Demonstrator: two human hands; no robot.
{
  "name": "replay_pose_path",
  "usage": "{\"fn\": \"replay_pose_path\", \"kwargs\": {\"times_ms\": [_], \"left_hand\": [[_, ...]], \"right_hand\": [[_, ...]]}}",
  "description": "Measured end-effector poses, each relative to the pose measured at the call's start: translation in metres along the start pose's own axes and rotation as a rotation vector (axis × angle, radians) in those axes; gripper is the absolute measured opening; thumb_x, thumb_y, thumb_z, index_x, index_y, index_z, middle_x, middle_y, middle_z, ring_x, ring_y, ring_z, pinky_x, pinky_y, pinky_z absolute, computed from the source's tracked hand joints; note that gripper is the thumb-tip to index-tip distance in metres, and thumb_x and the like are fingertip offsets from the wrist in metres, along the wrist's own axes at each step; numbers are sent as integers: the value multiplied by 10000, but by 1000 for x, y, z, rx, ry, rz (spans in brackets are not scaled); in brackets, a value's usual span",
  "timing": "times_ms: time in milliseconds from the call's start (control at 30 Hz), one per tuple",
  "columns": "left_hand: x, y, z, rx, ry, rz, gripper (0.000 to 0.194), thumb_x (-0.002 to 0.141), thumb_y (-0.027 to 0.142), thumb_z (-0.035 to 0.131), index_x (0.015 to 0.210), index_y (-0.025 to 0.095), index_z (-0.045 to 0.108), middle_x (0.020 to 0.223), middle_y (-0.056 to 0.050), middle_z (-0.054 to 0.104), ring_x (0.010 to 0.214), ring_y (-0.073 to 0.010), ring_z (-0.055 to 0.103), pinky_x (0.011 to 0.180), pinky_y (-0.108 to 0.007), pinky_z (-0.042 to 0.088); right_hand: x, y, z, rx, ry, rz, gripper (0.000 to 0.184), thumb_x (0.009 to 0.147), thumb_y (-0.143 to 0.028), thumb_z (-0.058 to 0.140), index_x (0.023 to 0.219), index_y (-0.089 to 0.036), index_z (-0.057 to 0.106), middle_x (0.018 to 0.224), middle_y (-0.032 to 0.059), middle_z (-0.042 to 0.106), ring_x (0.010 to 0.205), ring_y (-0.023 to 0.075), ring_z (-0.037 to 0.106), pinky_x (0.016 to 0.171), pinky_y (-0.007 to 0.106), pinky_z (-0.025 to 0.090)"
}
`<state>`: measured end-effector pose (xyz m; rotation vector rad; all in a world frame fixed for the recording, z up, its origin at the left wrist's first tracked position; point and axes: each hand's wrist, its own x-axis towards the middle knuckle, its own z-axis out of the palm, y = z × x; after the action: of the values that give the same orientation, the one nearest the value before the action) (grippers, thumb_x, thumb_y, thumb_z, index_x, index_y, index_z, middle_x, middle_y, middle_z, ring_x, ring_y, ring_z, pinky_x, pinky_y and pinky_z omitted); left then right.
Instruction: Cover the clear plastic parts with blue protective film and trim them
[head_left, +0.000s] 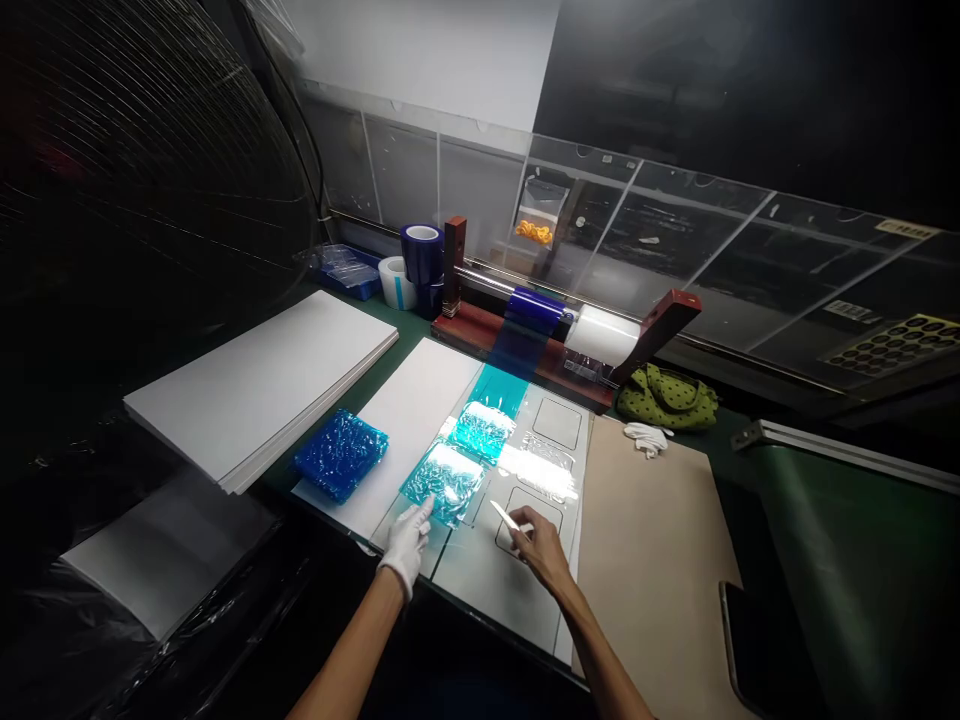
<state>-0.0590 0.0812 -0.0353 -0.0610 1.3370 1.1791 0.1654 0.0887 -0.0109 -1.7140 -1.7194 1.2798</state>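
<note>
My left hand (407, 541), in a white glove, reaches to the near edge of a piece of shiny blue film (444, 478). Its index finger is stretched out and touches the film; the thumb is apart from it. In my bare right hand (538, 547) is a thin, white, pointed blade-like tool (504, 515), tip toward the film. Both hands are over a pale sheet with outlined rounded squares (556, 422). Another strip of blue film (501, 388) runs down onto this sheet from a blue film roll (535, 306) on a stand.
A stack of blue film squares (342, 455) lies left, beside a thick stack of white sheets (262, 385). A red-ended roll stand (679, 308) also carries a white roll (604, 334). Brown board (652, 540), crumpled white glove (646, 438), green pouch (667, 396) and dark phone (765, 640) are right.
</note>
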Motion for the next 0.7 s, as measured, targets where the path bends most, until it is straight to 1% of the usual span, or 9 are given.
{"fn": "replay_pose_path", "kwargs": {"times_ms": [100, 167, 267, 333, 400, 467, 533, 700], "left_hand": [[-17, 35, -29, 0, 45, 121, 295, 642, 193, 763, 894, 138, 618, 495, 112, 326, 380, 1, 258, 341, -133, 167], [-23, 64, -50, -1, 89, 194, 322, 610, 195, 777, 895, 152, 635, 507, 97, 375, 401, -6, 288, 353, -135, 193], [-22, 104, -75, -8, 138, 277, 343, 577, 185, 785, 886, 154, 640, 548, 79, 441, 419, -2, 298, 357, -127, 193], [-17, 123, -87, -11, 150, 300, 356, 551, 178, 791, 870, 144, 637, 564, 73, 465, 414, 5, 288, 351, -124, 176], [-11, 135, -96, -5, 152, 296, 347, 539, 187, 793, 841, 131, 632, 536, 78, 451, 391, 8, 262, 341, -131, 148], [-4, 141, -102, 7, 147, 278, 351, 533, 202, 798, 830, 121, 629, 490, 93, 412, 370, 8, 239, 337, -138, 126], [2, 143, -107, 25, 138, 257, 385, 513, 215, 811, 837, 116, 627, 454, 108, 375, 353, 6, 220, 336, -144, 114], [14, 142, -115, 60, 120, 235, 476, 448, 206, 840, 860, 112, 619, 444, 123, 365, 339, 9, 209, 332, -151, 111]], "right_hand": [[-11, 10, -8, 36, 40, 28, 229, 781, -323, 446, 909, -183, 575, 860, 52, 650, 607, 165, 632, 545, 288, 497], [-17, 14, -10, 57, 48, 45, 255, 782, -355, 453, 934, -187, 568, 918, 62, 634, 623, 166, 636, 543, 290, 507], [-23, 13, -8, 84, 42, 57, 289, 782, -391, 465, 967, -190, 557, 972, 66, 605, 641, 163, 640, 544, 287, 522], [-25, 8, -4, 95, 45, 65, 296, 781, -401, 475, 972, -190, 558, 977, 66, 596, 645, 163, 642, 545, 288, 530], [-27, 3, -1, 98, 57, 75, 293, 782, -398, 481, 969, -187, 562, 975, 69, 594, 651, 166, 645, 551, 292, 536], [-28, -1, 2, 94, 64, 85, 292, 786, -391, 482, 973, -182, 563, 979, 74, 592, 660, 167, 645, 561, 295, 540], [-30, -3, 2, 89, 64, 93, 297, 788, -390, 481, 980, -177, 560, 986, 76, 586, 665, 166, 643, 571, 298, 541], [-35, -1, 2, 91, 77, 108, 307, 782, -399, 487, 975, -172, 562, 980, 72, 578, 657, 166, 637, 572, 305, 539]]}}
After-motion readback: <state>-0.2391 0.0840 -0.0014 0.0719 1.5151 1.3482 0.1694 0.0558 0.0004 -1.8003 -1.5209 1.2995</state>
